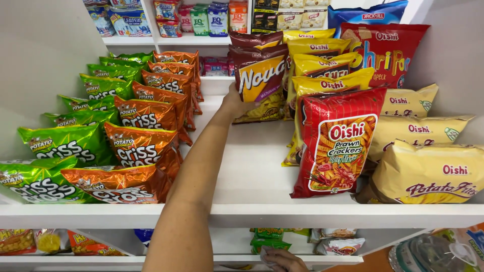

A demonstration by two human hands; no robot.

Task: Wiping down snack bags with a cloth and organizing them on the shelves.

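We find the left hand point(234, 103) clasping the brown snack bag point(261, 80), apparently positioning it on the shelf point(252, 176); seating it calls for upright support. We cannot tell the right hand's point(282, 259) grip.

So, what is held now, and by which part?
The left hand grips the brown snack bag by its lower left edge. Whether the right hand below holds anything cannot be told.

Snack bags all glossy plastic film: brown bag point(261, 80), orange bags point(143, 146), green bags point(65, 143), red bag point(339, 143) crinkled, pale yellow bags point(428, 174) less shiny; white shelf point(252, 176) smooth, matt-painted.
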